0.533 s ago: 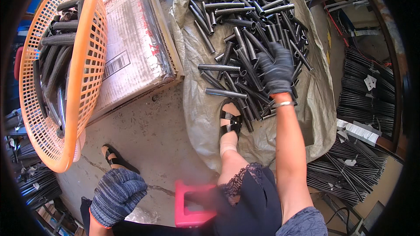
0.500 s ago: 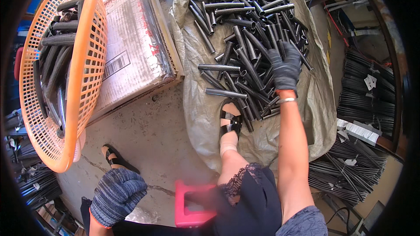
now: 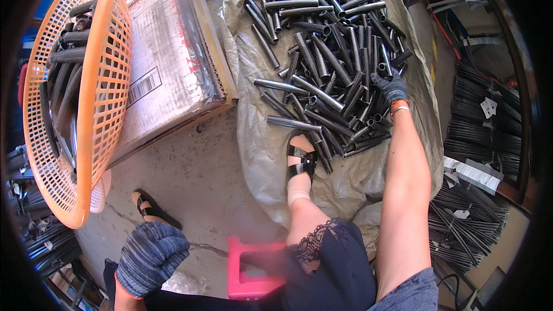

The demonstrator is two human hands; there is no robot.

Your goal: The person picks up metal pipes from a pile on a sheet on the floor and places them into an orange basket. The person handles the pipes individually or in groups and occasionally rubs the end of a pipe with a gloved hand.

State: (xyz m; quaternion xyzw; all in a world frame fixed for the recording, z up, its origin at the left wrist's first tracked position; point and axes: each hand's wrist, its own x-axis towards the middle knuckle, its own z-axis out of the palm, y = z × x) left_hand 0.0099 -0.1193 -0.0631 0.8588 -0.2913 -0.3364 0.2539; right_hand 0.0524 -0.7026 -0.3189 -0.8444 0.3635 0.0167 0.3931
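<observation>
Many short black tubes (image 3: 322, 93) lie heaped on a grey-beige woven sheet (image 3: 259, 187). At the heap's right side is my right hand (image 3: 391, 88), in a dark knitted glove. Its fingers are bent in around black tubes; their tips are partly hidden among them. My left hand (image 3: 152, 258), in a grey-striped knitted glove, rests curled near my left knee at the lower left. Its fingers are folded under, and whatever may be in them is hidden.
An orange plastic basket (image 3: 86, 193) holding dark tubes stands tilted at the left, beside a large cardboard box (image 3: 164, 52). A pink stool (image 3: 235, 265) is by my legs. Bundles of thin black rods (image 3: 466, 224) lie at the right. My sandalled foot (image 3: 301, 158) touches the sheet.
My right hand has shifted right along the heap, and its spread fingers have drawn in. Some tubes near it have moved. My left hand stays curled in about the same place.
</observation>
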